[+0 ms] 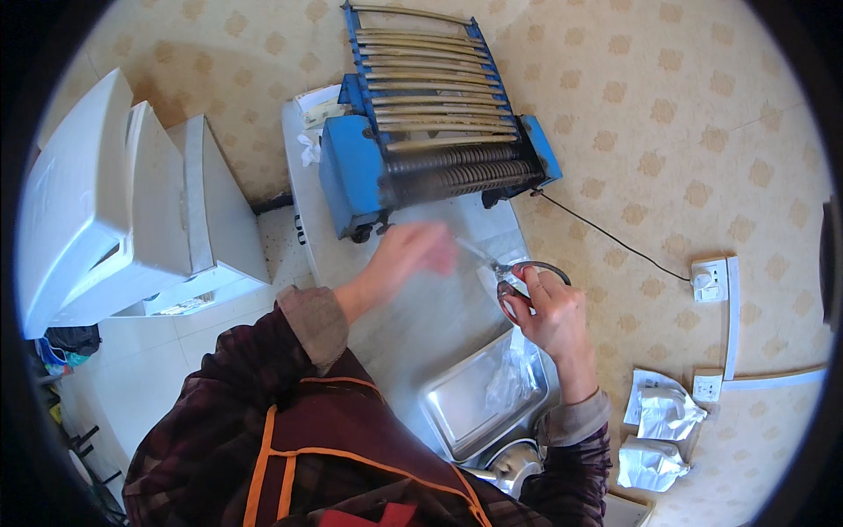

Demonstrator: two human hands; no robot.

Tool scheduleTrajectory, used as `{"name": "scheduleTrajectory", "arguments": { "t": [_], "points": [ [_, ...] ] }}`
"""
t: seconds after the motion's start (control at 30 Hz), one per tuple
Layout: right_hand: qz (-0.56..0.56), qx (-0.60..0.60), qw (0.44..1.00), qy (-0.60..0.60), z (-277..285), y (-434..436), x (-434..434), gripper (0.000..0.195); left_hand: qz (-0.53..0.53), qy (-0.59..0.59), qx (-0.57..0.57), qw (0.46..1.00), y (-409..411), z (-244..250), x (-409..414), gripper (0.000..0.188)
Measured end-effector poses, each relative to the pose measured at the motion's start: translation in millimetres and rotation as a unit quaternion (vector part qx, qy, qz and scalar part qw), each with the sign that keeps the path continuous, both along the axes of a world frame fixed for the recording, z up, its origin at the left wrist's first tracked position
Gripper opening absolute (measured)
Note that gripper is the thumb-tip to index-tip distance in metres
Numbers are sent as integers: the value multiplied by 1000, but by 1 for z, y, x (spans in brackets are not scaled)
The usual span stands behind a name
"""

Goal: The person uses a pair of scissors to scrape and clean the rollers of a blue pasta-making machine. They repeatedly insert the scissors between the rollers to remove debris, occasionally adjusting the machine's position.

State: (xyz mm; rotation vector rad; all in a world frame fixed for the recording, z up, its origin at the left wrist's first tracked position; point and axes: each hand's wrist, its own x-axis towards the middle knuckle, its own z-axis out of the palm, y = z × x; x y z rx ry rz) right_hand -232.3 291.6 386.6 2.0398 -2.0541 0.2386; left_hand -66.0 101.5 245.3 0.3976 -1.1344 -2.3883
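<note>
My right hand (550, 309) grips the handles of a pair of scissors (498, 269), whose blades point up and left over the table. My left hand (421, 249) is blurred, left of the blades and just in front of the machine; whether it holds anything is unclear. Beyond the hands stands a blue machine (352, 165) with a row of grooved rollers (474, 174) along its near side and a rack of slim tan bars (438, 85) above. A thin clear plastic piece (500, 277) lies beneath the scissors.
A steel tray (461, 408) holding a clear plastic bag (510, 382) lies near my body, beside a metal bowl (517, 461). A black cord (616, 244) runs from the machine to a wall socket (710, 280). White appliances (158, 191) stand left of the metal-topped table (402, 329).
</note>
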Motion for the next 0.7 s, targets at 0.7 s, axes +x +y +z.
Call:
{"name": "scheduleTrajectory", "arguments": {
  "t": [0.7],
  "points": [
    [-73, -4, 991, -114, -12, -3, -11, 30, 76, -242, 110, 961, -42, -84, 124, 25]
  ]
}}
